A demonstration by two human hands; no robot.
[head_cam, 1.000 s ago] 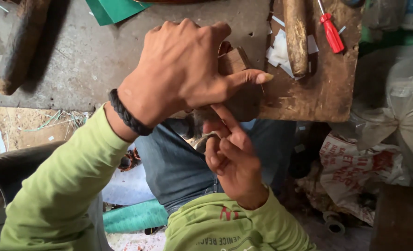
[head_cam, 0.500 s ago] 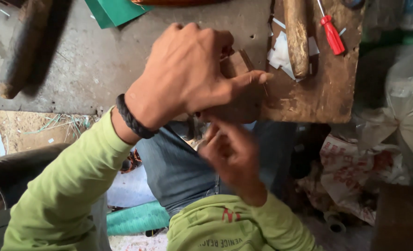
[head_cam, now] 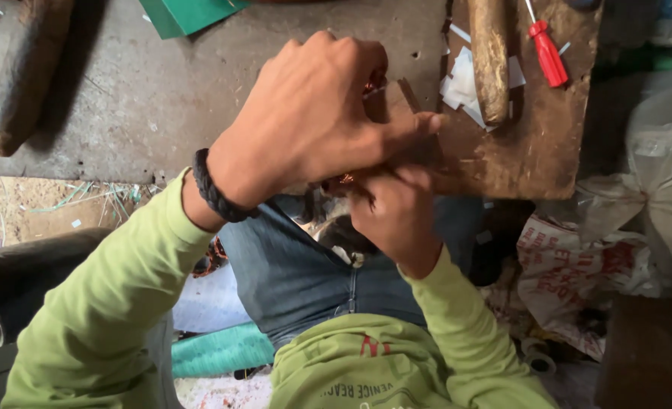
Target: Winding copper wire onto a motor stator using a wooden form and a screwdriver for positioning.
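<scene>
Clamped together, the left hand [head_cam: 313,125] covers a reddish coil [head_cam: 343,180], which is mostly hidden, while the right hand [head_cam: 396,216] pinches it from below, above the lap at the near edge of a wooden board [head_cam: 533,144]. On the board's far right lie a screwdriver [head_cam: 546,51] and a mallet [head_cam: 489,57].

Rough worn wooden board [head_cam: 533,151], glossy red plastic screwdriver handle [head_cam: 548,54].

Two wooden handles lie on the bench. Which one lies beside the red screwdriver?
The lighter wooden handle on the brown board, just left of the red screwdriver. The darker handle lies far off at the bench's left end.
</scene>
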